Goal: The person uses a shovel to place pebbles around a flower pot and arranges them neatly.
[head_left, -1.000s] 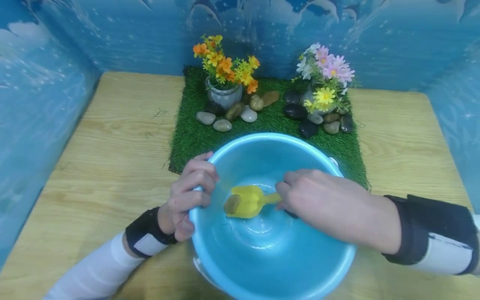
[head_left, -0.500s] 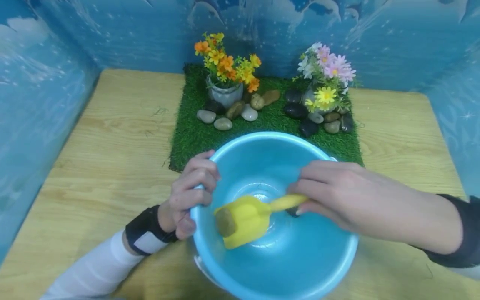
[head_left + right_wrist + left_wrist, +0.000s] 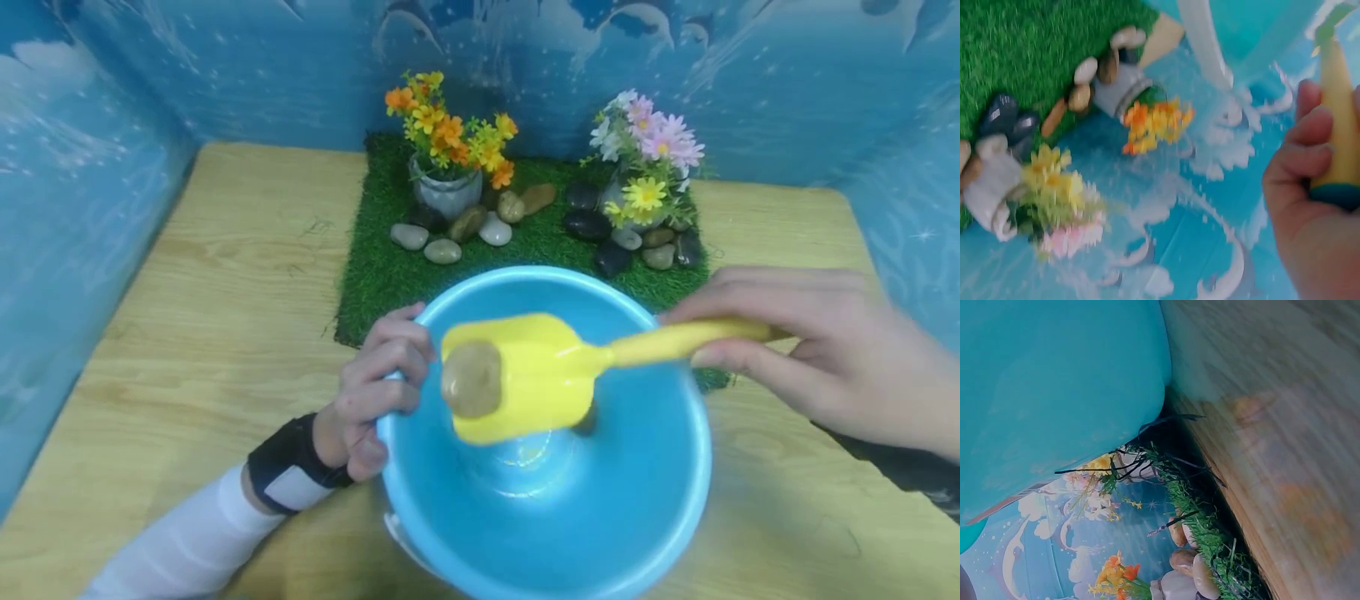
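Note:
My right hand (image 3: 832, 342) grips the handle of a yellow toy shovel (image 3: 551, 383), held level over a light blue bucket (image 3: 637, 492). On the shovel's blade, near its front end, lies a smooth brownish-grey stone (image 3: 472, 379). Fingers wrap the yellow handle (image 3: 1338, 106) in the right wrist view. My left hand (image 3: 386, 383) holds the bucket's left rim, fingers curled over it. Under the blade a dark stone (image 3: 587, 418) shows inside the bucket, partly hidden. The left wrist view is mostly filled by the bucket's outer wall (image 3: 1054, 381).
Behind the bucket lies a green turf mat (image 3: 382, 292) on the wooden table (image 3: 225, 333). It bears a pot of orange flowers (image 3: 447, 137), a pot of pink and yellow flowers (image 3: 652, 150) and several pebbles (image 3: 442, 251). Blue dolphin-print walls (image 3: 285, 75) enclose the table.
My right hand has lifted the shovel with the stone from down inside the bucket to above it, shifting rightward itself. My left hand has stayed on the rim.

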### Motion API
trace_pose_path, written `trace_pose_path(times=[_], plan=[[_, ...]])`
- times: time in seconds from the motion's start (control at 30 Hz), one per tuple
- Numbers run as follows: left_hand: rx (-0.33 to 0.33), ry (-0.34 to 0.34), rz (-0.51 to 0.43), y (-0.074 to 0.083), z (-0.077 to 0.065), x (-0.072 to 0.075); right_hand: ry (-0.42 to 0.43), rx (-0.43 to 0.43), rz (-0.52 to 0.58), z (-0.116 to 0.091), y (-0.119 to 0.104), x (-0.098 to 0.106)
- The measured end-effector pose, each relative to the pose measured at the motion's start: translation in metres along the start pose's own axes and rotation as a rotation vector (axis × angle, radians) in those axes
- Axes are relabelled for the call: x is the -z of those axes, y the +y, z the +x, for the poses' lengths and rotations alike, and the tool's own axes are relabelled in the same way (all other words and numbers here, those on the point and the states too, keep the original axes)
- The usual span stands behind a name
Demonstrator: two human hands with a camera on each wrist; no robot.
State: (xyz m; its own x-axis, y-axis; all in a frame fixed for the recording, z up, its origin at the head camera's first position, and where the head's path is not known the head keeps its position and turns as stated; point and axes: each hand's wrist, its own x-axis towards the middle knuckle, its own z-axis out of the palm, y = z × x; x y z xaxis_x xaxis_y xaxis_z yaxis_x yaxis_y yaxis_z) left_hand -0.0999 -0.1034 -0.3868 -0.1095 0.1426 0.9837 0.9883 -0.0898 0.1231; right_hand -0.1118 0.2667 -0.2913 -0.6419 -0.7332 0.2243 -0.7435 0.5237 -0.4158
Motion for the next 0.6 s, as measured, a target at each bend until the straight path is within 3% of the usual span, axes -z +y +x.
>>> trace_pose_path(times=[0.07,0.2,0.4,0.6], plan=[[0.007,0.000,-0.006,0.000,0.001,-0.001,0.064,-0.083,-0.101,0.012,-0.013,0.015],[0.003,-0.006,-0.015,0.000,0.002,0.000,0.172,-0.265,-0.219,0.020,-0.003,0.018],[-0.013,0.009,-0.024,-0.002,-0.001,0.000,0.198,-0.544,-0.151,0.033,0.011,0.001],[-0.007,-0.008,-0.023,-0.002,-0.003,0.003,0.126,-0.698,-0.062,0.025,0.048,-0.027]])
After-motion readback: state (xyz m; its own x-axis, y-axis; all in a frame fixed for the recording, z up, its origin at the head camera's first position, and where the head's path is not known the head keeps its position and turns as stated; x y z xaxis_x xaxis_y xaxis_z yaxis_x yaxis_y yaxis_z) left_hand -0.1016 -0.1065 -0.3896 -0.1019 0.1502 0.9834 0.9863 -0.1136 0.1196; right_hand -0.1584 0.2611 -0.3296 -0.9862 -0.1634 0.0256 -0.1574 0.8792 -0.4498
